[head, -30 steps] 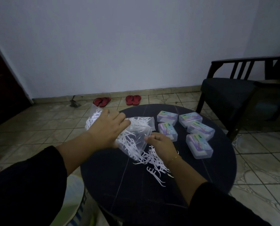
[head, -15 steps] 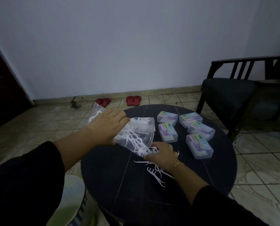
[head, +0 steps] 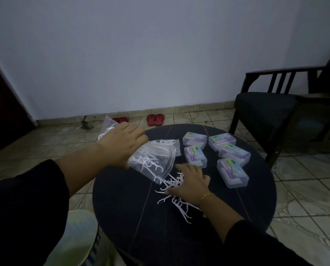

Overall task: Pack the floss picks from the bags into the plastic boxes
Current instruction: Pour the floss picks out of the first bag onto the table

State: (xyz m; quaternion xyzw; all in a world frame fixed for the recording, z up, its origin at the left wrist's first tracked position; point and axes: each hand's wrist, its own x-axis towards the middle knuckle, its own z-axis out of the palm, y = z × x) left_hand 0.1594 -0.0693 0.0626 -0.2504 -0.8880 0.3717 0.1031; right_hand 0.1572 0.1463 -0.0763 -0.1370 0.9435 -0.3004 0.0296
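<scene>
Plastic boxes [head: 195, 140]: labels present, print illegible (too small, dim).

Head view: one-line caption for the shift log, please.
Left hand tips a clear bag of floss picks onto the round table; right hand spreads them.

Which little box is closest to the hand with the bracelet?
The plastic box in the left column's front, just beyond the right hand; the other four sit farther away.

L hand [head: 124, 142] clenched, R hand [head: 190, 182] splayed
</scene>
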